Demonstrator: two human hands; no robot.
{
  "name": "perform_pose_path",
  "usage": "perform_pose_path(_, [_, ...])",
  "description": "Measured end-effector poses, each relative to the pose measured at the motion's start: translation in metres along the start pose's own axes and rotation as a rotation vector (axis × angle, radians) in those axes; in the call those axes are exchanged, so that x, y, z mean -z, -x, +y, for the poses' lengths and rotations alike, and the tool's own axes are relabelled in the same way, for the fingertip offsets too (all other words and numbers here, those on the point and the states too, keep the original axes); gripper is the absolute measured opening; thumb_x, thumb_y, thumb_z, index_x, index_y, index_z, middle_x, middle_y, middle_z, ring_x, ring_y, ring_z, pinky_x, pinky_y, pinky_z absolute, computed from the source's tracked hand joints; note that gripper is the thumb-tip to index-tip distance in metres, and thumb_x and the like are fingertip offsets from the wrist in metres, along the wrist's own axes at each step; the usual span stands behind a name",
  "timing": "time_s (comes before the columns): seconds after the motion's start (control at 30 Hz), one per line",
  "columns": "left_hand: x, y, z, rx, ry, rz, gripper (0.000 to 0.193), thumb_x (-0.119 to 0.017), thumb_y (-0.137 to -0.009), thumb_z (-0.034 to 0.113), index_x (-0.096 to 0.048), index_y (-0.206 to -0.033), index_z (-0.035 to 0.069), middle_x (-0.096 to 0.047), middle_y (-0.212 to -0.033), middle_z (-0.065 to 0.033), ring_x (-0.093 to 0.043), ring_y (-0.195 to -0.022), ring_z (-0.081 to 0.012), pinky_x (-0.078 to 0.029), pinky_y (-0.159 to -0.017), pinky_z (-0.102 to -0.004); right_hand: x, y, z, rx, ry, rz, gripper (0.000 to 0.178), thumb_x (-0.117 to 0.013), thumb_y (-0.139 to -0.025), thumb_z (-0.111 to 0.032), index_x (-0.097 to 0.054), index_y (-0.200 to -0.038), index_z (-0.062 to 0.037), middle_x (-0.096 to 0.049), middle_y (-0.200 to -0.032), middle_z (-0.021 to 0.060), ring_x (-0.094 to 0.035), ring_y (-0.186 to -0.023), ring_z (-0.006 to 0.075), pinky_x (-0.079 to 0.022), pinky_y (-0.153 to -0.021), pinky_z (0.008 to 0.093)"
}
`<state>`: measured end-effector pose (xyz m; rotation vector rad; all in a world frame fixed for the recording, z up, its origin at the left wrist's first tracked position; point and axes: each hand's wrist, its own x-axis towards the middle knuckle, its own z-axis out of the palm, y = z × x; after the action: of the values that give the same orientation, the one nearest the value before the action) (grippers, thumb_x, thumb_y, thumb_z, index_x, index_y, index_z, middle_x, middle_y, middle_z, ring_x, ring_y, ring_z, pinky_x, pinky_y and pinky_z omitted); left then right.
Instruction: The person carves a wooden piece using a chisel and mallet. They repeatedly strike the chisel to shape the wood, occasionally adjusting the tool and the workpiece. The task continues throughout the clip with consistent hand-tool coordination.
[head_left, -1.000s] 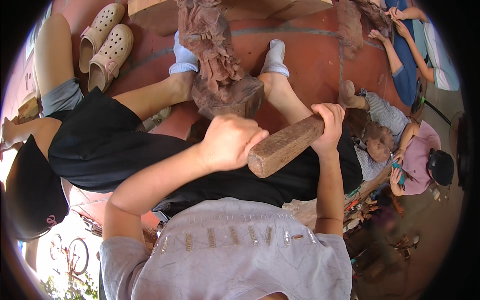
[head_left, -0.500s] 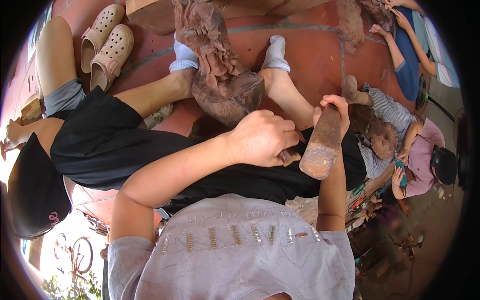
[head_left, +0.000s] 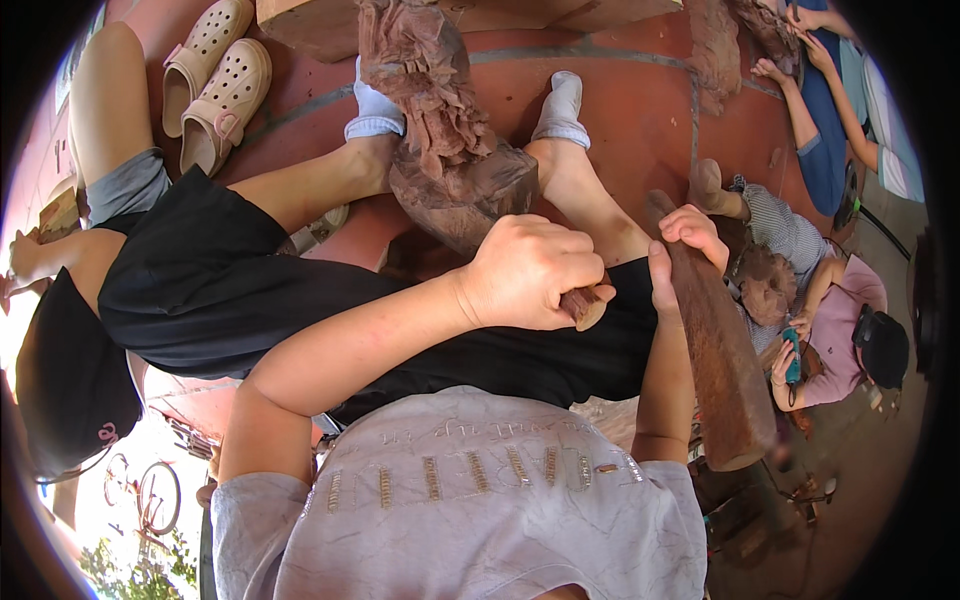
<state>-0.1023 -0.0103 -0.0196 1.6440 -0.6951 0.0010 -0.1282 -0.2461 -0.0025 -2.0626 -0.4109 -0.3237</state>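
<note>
A carved reddish-brown wooden sculpture (head_left: 440, 140) stands between my legs, its blocky lower part close to me. My left hand (head_left: 535, 272) is closed in a fist just in front of it, around a wooden-handled tool (head_left: 583, 308); only the handle's butt end shows, and the tool's working end is hidden. To the right, my right hand (head_left: 690, 240) grips a thick wooden mallet (head_left: 715, 350) shaped like a club. Its heavy end slants down to the right beside my forearm, apart from the tool handle.
Beige clogs (head_left: 225, 105) lie on the red tile floor (head_left: 630, 110) at the far left. A wooden block (head_left: 320, 30) is at the back. People sit close by on both sides; one at right, in a pink shirt (head_left: 845, 315), holds a teal power tool (head_left: 792, 355).
The mallet has swung away from my left hand, out to the right, and now shows its full length. My left fist has turned slightly, exposing more of the handle's end.
</note>
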Motion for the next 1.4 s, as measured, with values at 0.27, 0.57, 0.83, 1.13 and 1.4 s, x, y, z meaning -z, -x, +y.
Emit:
perform_pose_path(0.27, [0.002,-0.001,-0.006,-0.004,-0.068,-0.030,0.031,-0.081,-0.071,0.018,-0.052,-0.062,0.013,-0.050,-0.061,-0.0019,-0.056,-0.054,-0.0219,-0.044,-0.050,-0.0341,0.010,0.000,-0.003,-0.049,0.515,-0.103,0.041,-0.073,-0.066,0.008,-0.061,-0.103,-0.0067,-0.064,-0.090,0.0085,-0.061,-0.084,0.0248,-0.049,-0.082,0.0361])
perform_pose_path(0.57, [0.005,-0.009,-0.010,0.077,0.039,0.020,0.035,-0.084,-0.069,0.013,-0.051,-0.059,0.010,-0.052,-0.059,-0.0040,-0.054,-0.051,-0.0256,-0.041,-0.047,-0.0347,0.002,0.006,-0.001,-0.092,0.497,-0.018,0.036,-0.072,-0.073,0.002,-0.064,-0.108,-0.0053,-0.063,-0.092,0.0096,-0.058,-0.085,0.0231,-0.049,-0.077,0.0341])
perform_pose_path(0.83, [0.017,-0.016,-0.012,0.186,0.068,0.028,0.025,-0.083,-0.077,0.011,-0.059,-0.069,0.008,-0.053,-0.062,-0.0066,-0.053,-0.052,-0.0206,-0.043,-0.052,-0.0317,0.002,0.010,-0.002,-0.252,0.478,-0.030,0.038,-0.074,-0.071,0.000,-0.064,-0.108,-0.0050,-0.065,-0.094,0.0082,-0.059,-0.088,0.0231,-0.048,-0.081,0.0321])
perform_pose_path(1.13, [0.165,-0.054,0.004,0.364,0.525,0.666,0.023,-0.064,-0.097,0.013,-0.061,-0.116,0.001,-0.062,-0.087,-0.0083,-0.044,-0.053,-0.0120,-0.038,-0.052,-0.0288,0.006,0.021,0.009,-0.422,0.183,0.131,0.037,-0.077,-0.073,-0.002,-0.065,-0.109,-0.0063,-0.065,-0.094,0.0060,-0.059,-0.092,0.0225,-0.047,-0.084,0.0335])
perform_pose_path(1.4, [0.171,-0.102,-0.031,0.708,0.255,0.739,0.039,-0.074,-0.093,0.022,-0.062,-0.126,0.006,-0.061,-0.077,0.0008,-0.046,-0.043,-0.0054,-0.036,-0.037,-0.0210,0.008,0.011,-0.007,-0.256,0.400,0.077,0.039,-0.077,-0.071,-0.001,-0.065,-0.108,-0.0070,-0.064,-0.096,0.0063,-0.059,-0.092,0.0223,-0.047,-0.084,0.0327])
